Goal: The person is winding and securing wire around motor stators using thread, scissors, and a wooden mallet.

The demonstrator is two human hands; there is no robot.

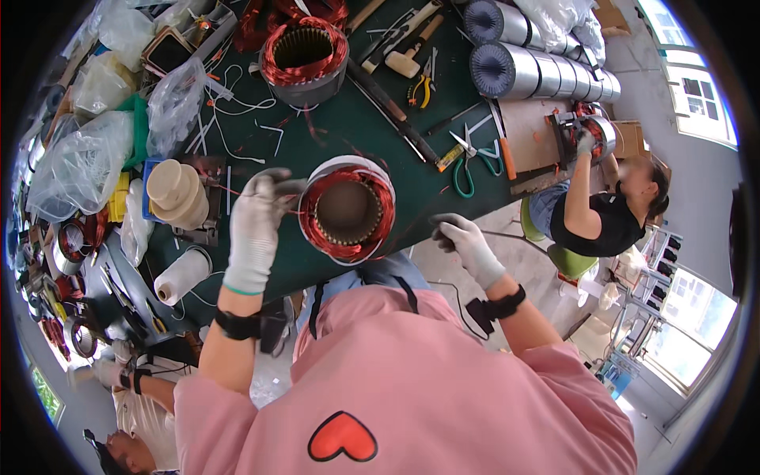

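A motor stator [383,235] with red copper windings stands on the green bench top, its round bore facing up. To its left is my left hand [259,218], in a white glove with grey fingertips. Its fingers are bent together by the windings, and a thin red wire runs past them. My right hand [469,247], gloved alike, hovers beyond the bench's front edge, right of the stator. Its fingers are curled in; whatever they pinch is too small to make out. Faint red strands trail from the stator toward it.
Behind stands another wound stator [303,89]. A mallet [408,60], pliers [422,89], green-handled scissors [465,165] and metal cylinders [507,71] lie right. Left are a white thread spool [180,277] and plastic bags [83,166]. A co-worker [606,206] handles a stator at right; another person [134,427] sits lower left.
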